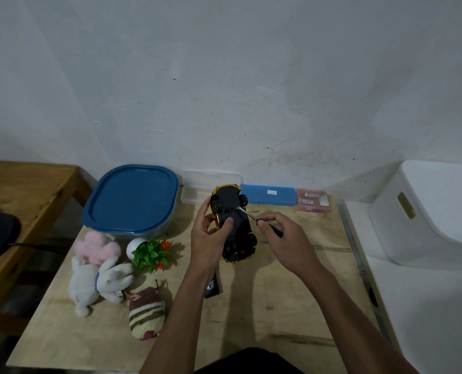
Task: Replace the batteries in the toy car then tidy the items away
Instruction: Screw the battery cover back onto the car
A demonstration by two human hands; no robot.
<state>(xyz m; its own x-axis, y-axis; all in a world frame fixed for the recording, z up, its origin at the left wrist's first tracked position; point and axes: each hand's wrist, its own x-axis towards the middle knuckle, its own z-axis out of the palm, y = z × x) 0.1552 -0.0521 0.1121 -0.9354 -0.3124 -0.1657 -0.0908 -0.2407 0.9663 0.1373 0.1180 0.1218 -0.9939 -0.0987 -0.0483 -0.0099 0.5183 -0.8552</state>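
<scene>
In the head view, at frame centre, an upturned black-and-gold plastic toy car (233,224) is gripped in the curled left hand (208,240). A slim black-handled metal screwdriver (260,220) is pinched by the right hand (288,240), its tip set against the car's underside.

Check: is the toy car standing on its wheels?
No, the left hand holds the toy car underside up, with the right hand putting the screwdriver to its base.

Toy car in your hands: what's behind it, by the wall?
A clear plastic case and a blue case lie behind the toy car; it hides where they meet.
</scene>
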